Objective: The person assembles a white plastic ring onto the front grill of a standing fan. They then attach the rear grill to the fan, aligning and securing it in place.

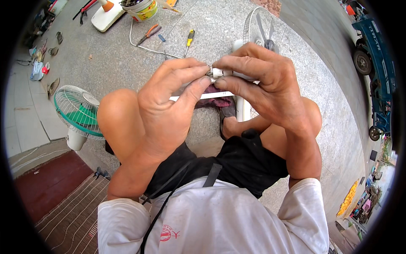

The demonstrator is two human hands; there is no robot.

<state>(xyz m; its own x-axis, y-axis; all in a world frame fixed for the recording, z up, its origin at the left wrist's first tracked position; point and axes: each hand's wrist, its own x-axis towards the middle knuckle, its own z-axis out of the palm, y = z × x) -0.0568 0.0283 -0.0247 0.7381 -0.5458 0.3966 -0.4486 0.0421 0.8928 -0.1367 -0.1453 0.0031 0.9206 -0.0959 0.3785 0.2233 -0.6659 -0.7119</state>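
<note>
My two hands meet fingertip to fingertip above the floor, in front of my knees. Between thumb and fingers my right hand point(264, 76) pinches a small white cylindrical piece point(217, 73), which looks like plastic. The fingertips of my left hand point(173, 93) are closed at the piece's left end, where a bit of grey metal shows; what exactly they grip is mostly hidden. Just below runs a white bar point(207, 96), partly covered by my left hand. Beneath it lies a dark purple cloth point(218, 103), near my shoe.
Beyond my hands lie a yellow-handled screwdriver point(190, 39), orange-handled pliers point(149, 34) and a white cord point(134, 44). A bucket of tools point(144, 12) stands beside a white base point(106, 20). One fan point(265, 31) is at far right, a green-bladed fan point(80, 112) at left. A blue vehicle point(376, 67) stands farther right.
</note>
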